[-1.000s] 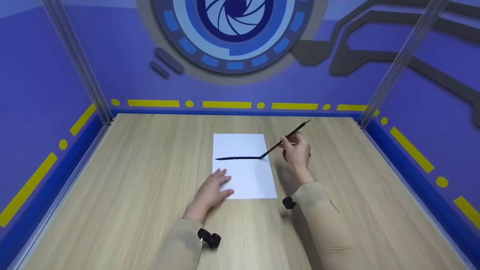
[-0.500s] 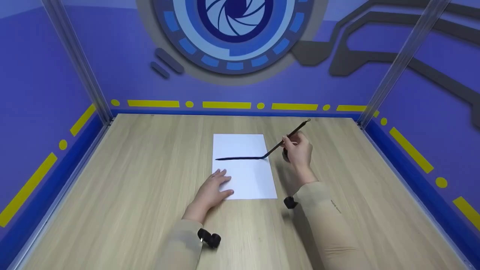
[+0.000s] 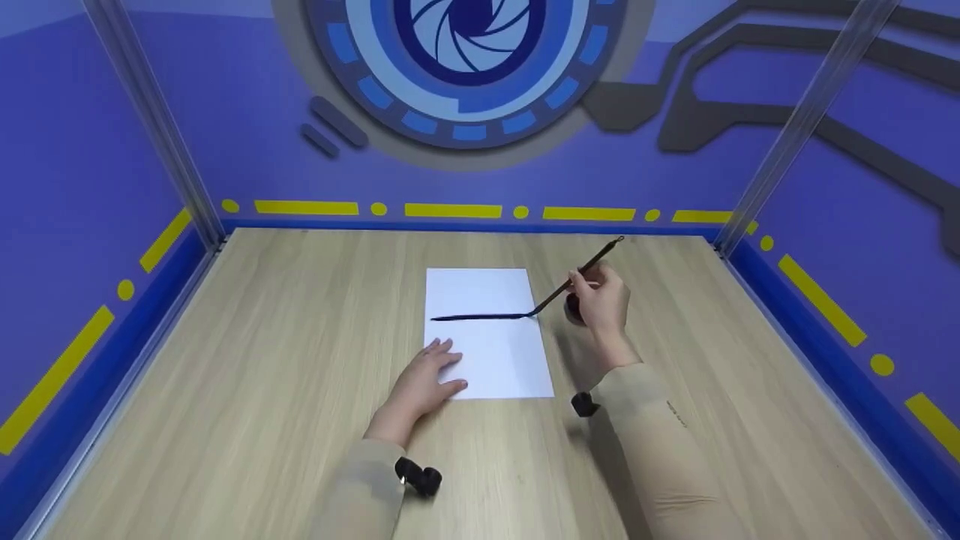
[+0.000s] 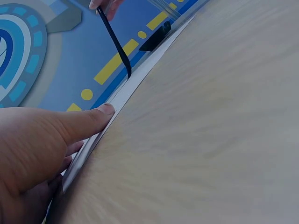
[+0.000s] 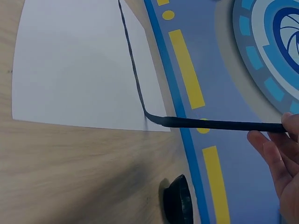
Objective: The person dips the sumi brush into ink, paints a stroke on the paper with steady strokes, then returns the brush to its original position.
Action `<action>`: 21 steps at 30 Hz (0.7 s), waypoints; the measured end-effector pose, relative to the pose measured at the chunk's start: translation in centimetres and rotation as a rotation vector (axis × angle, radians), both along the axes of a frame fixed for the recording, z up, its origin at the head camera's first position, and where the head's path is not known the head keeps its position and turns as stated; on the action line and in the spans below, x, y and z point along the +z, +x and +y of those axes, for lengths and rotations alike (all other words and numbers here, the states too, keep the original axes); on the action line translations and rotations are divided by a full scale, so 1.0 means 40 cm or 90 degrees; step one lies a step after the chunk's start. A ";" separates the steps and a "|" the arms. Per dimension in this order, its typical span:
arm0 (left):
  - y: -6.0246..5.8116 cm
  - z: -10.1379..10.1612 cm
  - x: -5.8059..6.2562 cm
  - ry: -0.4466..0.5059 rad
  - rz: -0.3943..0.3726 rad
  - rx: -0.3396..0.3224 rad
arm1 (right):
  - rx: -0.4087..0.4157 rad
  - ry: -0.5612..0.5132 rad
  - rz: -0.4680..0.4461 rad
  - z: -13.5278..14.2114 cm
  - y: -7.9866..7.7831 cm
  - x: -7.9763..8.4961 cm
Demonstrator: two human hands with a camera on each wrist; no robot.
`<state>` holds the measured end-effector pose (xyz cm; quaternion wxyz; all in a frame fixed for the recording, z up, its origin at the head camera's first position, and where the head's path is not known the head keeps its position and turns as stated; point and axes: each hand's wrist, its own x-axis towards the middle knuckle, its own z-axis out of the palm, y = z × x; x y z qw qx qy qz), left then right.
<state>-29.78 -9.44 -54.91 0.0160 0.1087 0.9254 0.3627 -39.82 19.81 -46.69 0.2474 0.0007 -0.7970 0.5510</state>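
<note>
A white sheet of paper (image 3: 499,360) lies upright-wise on the wooden table. Across it runs a black stroke (image 3: 480,317) from near the left edge to near the right edge. My right hand (image 3: 606,304) pinches a dark writing brush (image 5: 215,124) by its handle, right of the sheet. The brush leans up to the right, and its bent black tip (image 5: 152,116) meets the stroke's right end. My left hand (image 3: 420,384) rests with fingers spread on the sheet's lower left part; its thumb (image 4: 105,109) lies by the near edge.
A small black bowl (image 5: 180,200) stands on the table to the right of the sheet, partly behind my right hand in the head view. Blue-purple panels (image 3: 480,180) with yellow marks close off the back and both sides of the table (image 3: 262,390).
My right hand has shifted slightly right with the brush, and the black stroke has grown a little longer toward the sheet's right edge. My left hand has stayed in place.
</note>
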 end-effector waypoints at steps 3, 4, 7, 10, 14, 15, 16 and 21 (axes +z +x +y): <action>0.001 0.000 0.002 0.003 0.000 0.001 | -0.005 0.008 0.012 0.001 0.002 0.010; 0.001 0.000 0.002 0.004 0.000 0.002 | -0.004 0.011 0.020 0.002 0.002 0.015; 0.001 0.000 0.003 0.006 0.002 0.004 | -0.003 0.020 0.048 0.004 0.008 0.034; 0.001 0.000 0.003 0.005 0.002 0.004 | -0.003 0.023 0.097 0.005 0.020 0.059; 0.001 0.001 0.002 0.003 -0.001 0.003 | 0.006 0.011 0.168 0.002 0.042 0.097; 0.001 0.001 0.002 0.002 -0.001 0.002 | 0.009 0.006 0.184 0.000 0.047 0.105; 0.001 0.001 0.002 0.003 -0.001 0.002 | 0.015 -0.001 0.201 -0.002 0.052 0.113; -0.001 0.000 0.001 0.005 0.003 -0.003 | 0.035 0.001 0.289 -0.008 0.066 0.134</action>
